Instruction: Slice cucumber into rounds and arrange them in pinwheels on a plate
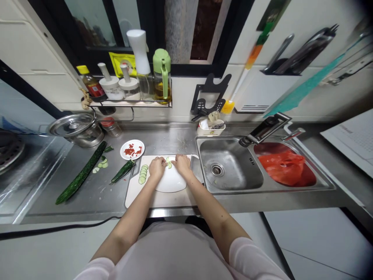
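Observation:
A white plate (170,183) rests on the pale cutting board (138,198) in front of me. A few cucumber slices (169,163) lie at its far edge, between my two hands. My left hand (157,167) is closed, its fingertips pinching at these slices from the left. From the right, my right hand (182,164) is also closed, thumb and fingers at the slices. Small parts of the slices are hidden by my fingers. Left of the plate, a row of overlapping cucumber slices (143,174) lies on the board. A cut cucumber piece (123,172) lies beside the board.
A small white plate (122,154) holds chopped red bits. A long cucumber (83,173) and cucumber scraps (102,163) lie further left, near a lidded steel pot (80,130). To the right are a sink (233,175) and a red plastic bag (282,167). A condiment rack (131,103) hangs behind.

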Motion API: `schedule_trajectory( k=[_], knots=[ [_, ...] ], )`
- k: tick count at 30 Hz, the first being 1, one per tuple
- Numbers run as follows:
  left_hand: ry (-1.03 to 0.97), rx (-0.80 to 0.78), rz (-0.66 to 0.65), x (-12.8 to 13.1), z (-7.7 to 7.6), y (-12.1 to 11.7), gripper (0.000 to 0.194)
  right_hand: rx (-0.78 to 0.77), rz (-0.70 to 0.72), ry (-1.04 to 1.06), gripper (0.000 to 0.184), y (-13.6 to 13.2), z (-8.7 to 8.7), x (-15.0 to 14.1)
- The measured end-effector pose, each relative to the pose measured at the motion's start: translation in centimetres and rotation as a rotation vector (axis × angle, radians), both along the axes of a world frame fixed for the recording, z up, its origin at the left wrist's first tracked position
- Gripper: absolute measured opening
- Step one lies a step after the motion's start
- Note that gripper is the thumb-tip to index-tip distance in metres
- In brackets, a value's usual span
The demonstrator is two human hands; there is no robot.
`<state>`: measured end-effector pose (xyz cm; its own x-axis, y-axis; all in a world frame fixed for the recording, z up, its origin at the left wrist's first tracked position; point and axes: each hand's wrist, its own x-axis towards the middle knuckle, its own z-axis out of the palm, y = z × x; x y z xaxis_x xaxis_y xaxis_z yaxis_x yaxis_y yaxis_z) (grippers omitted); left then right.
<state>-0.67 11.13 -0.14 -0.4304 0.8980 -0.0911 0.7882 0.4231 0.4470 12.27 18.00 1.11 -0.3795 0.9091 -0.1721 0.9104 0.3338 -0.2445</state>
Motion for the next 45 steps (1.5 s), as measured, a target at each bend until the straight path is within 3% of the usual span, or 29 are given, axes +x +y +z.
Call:
schedule_trajectory(
  k=[6,13,26,33,39,42,45],
  knots=[
    [0.003,-0.022,-0.017,0.1,0.4,0.0,0.015,0.003,-0.001,0.009,0.027,0.0,-0.2,0.1],
    [0.057,0.083,-0.019,0.8,0.2,-1.1,0.018,0.002,-0.009,0.013,0.028,-0.5,0.3,0.2],
    [0.04,0.002,-0.01,1.5,0.2,-1.2,0.02,-0.011,-0.007,0.011,0.024,-0.8,0.4,0.1],
    [-0.079,0.134,0.076,1.0,0.4,-1.5,0.019,0.071,-0.034,0.127,0.023,-1.4,1.6,0.7],
    [-0.163,0.285,0.281,-1.4,1.1,-5.6,0.028,0.225,-0.132,0.473,0.028,-3.6,3.0,5.3],
    [-0.184,0.336,0.307,-2.7,0.9,-8.7,0.031,0.257,-0.2,0.568,0.03,-5.4,2.5,8.4],
    [-0.158,0.255,0.353,-3.8,0.6,-11.2,0.032,0.238,-0.236,0.576,0.03,-7.1,1.2,10.5]
  ],
)
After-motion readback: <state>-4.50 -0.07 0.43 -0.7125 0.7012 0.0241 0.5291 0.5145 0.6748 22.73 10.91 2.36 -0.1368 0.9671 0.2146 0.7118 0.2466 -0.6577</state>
